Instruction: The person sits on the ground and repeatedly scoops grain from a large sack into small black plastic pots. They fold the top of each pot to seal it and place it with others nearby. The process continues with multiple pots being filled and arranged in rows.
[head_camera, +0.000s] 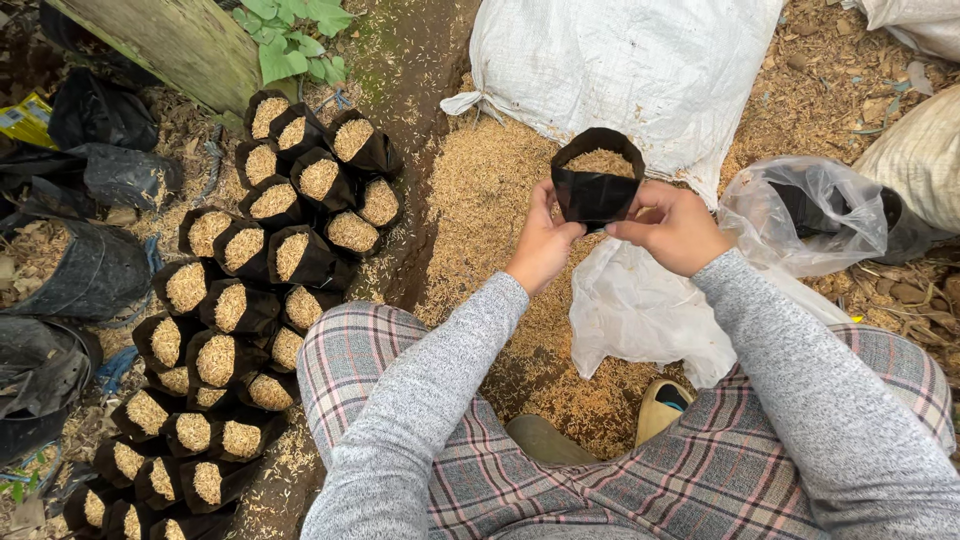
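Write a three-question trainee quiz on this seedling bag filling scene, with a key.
1. True or false: both hands hold one small black bag.
2. What fills the rows of black bags on the ground at the person's left?
A. water
B. tan husk-like material
C. stones
3. What lies directly behind the held bag?

Key:
1. True: the left hand grips its left side and the right hand its right side.
2. B.
3. A large white sack, with a loose pile of husk beside it.
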